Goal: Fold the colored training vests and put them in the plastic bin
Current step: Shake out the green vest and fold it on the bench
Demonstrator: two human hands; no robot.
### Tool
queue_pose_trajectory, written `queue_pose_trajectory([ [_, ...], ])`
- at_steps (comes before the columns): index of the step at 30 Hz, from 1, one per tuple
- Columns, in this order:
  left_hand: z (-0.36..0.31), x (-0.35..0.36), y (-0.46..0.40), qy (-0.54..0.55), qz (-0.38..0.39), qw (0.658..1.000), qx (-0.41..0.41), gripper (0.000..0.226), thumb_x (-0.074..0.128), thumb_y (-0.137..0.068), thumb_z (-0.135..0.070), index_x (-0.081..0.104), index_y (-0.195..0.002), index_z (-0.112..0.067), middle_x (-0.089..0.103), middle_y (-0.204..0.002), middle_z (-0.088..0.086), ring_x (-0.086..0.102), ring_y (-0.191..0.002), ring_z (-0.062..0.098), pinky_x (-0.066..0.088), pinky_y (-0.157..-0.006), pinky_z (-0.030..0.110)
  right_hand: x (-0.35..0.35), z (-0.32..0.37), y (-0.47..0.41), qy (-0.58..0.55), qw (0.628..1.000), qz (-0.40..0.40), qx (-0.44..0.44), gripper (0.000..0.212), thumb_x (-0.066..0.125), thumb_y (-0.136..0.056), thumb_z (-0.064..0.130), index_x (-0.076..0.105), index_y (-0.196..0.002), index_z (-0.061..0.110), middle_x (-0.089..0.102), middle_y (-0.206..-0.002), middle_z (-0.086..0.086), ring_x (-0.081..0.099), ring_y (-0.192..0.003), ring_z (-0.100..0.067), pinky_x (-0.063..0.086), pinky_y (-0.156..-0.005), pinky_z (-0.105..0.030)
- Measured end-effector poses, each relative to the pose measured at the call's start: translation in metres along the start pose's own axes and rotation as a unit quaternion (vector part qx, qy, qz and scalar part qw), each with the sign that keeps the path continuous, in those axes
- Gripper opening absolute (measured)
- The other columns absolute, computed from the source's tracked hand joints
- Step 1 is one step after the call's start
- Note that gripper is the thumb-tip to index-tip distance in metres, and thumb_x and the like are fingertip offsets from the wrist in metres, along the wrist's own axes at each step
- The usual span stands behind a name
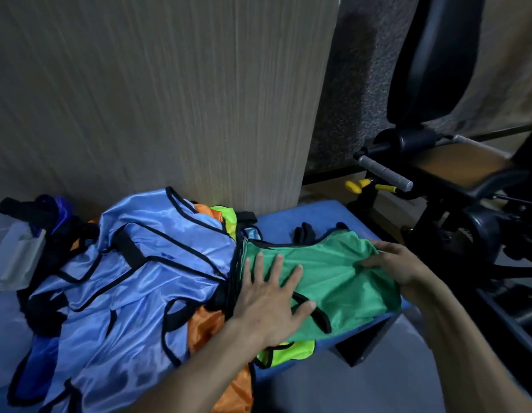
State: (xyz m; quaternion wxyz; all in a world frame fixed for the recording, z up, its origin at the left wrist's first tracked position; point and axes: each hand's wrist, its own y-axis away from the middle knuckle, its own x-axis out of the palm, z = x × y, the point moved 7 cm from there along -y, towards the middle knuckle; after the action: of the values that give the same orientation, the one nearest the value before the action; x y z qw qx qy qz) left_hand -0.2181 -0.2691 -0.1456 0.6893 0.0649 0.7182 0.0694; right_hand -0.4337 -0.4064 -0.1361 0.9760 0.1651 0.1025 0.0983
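A green vest point(333, 272) with black trim lies spread on the right end of a blue padded bench point(284, 222). My left hand point(270, 296) presses flat on its left part, fingers spread. My right hand point(395, 262) pinches the vest's right edge, where the cloth is bunched. To the left sits a heap of light blue vests point(139, 272), with orange vests point(205, 329) and a yellow-green vest point(288, 353) poking out beneath. A clear plastic bin point(14, 257) stands at the far left, partly hidden by dark blue cloth and black straps.
A wood-grain wall panel point(169, 99) rises behind the bench. A black weight machine point(455, 186) with a grey handle and yellow knobs stands close on the right. Grey floor shows below the bench's front edge.
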Motion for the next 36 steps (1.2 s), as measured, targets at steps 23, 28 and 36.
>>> queue_pose_trajectory([
  [23, -0.071, -0.064, -0.141, 0.238, -0.114, 0.962, 0.069, 0.016, 0.066, -0.096, -0.040, 0.058, -0.090, -0.028, 0.057, -0.093, -0.012, 0.059, -0.099, 0.018, 0.043, -0.079, 0.037, -0.006, -0.018, -0.014, 0.134, 0.985, 0.070, -0.084, 0.035, 0.063, -0.093, -0.005, 0.072, -0.116, 0.020, 0.078, -0.102, -0.006, 0.076, -0.091, -0.026, 0.060, -0.087, -0.052],
  [28, -0.076, -0.068, -0.151, 0.253, -0.063, 0.961, 0.090, 0.014, 0.062, -0.099, -0.031, 0.051, -0.094, -0.024, 0.055, -0.081, -0.014, 0.056, -0.083, 0.017, 0.036, -0.069, 0.034, -0.006, -0.018, -0.015, 0.160, 0.979, 0.073, -0.108, 0.036, 0.064, -0.093, 0.003, 0.070, -0.121, 0.025, 0.078, -0.105, -0.001, 0.075, -0.094, -0.023, 0.059, -0.087, -0.053],
  [36, -0.072, -0.066, -0.174, 0.484, 0.019, 0.875, -0.005, 0.010, 0.078, -0.089, -0.028, 0.073, -0.095, -0.022, 0.070, -0.098, -0.002, 0.064, -0.092, 0.012, 0.049, -0.078, 0.026, -0.005, -0.017, -0.015, 0.230, 0.958, 0.074, -0.153, 0.041, 0.066, -0.087, 0.019, 0.066, -0.125, 0.035, 0.075, -0.108, 0.012, 0.073, -0.097, -0.012, 0.059, -0.089, -0.047],
])
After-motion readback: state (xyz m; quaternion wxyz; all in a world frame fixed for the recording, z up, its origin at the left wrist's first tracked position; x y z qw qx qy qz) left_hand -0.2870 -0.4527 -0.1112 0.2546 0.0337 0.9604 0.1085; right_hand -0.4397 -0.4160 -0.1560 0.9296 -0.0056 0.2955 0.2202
